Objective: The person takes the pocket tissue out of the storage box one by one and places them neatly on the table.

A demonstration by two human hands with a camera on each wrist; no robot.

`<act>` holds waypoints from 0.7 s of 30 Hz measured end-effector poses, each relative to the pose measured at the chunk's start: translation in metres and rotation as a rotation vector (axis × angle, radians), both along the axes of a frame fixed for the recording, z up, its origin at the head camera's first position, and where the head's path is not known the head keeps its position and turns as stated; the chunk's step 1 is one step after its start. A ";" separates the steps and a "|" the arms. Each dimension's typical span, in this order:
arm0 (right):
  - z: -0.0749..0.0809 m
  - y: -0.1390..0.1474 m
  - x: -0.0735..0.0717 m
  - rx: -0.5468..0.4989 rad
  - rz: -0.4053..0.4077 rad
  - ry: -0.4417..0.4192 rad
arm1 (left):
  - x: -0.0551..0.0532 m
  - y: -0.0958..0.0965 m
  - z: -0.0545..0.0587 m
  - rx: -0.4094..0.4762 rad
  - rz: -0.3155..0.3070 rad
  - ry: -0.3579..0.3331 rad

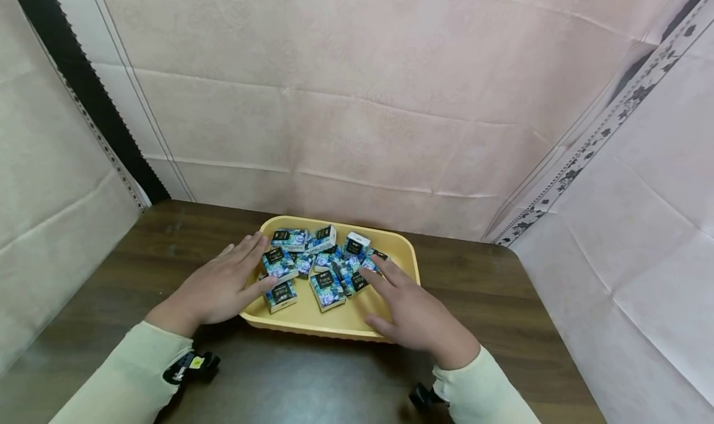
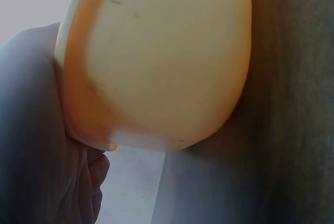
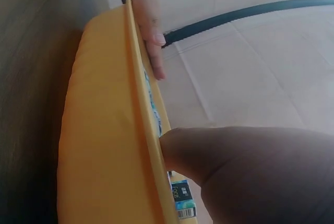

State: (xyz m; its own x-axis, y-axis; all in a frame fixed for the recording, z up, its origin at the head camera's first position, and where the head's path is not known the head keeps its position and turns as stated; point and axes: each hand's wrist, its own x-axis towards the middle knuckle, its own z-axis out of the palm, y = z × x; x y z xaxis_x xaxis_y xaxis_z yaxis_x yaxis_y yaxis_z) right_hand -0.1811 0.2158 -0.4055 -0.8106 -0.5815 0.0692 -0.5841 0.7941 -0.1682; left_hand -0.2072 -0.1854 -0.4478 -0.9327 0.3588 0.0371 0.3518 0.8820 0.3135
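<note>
A yellow plastic tray (image 1: pixel 304 315) holds several small boxes (image 1: pixel 327 289) with a blue floral print and dark labels, lying loosely in a heap. Over its left rim lies my left hand (image 1: pixel 223 286), fingers stretched forward and thumb reaching inward above a box. My right hand (image 1: pixel 418 310) is over the right side, fingers spread and extended, fingertips right by the rightmost boxes. In the left wrist view, the tray's outer wall (image 2: pixel 167 62) fills the middle, with the hand along its rim. The right wrist view shows a box (image 3: pixel 182 192) just past the rim, beside the right thumb.
The tray stands on a dark wood-grain table (image 1: pixel 468 275), close to its back edge. Pale patterned sheets (image 1: pixel 346 101) hang behind and at both sides. A black strip (image 1: pixel 106 95) runs down the left corner. Dark wrist straps with devices (image 1: pixel 192 367) sit on both sleeves.
</note>
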 end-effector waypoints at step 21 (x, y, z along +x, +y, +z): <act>0.008 -0.020 -0.032 0.091 0.016 -0.072 | 0.000 -0.001 0.001 0.008 -0.001 -0.018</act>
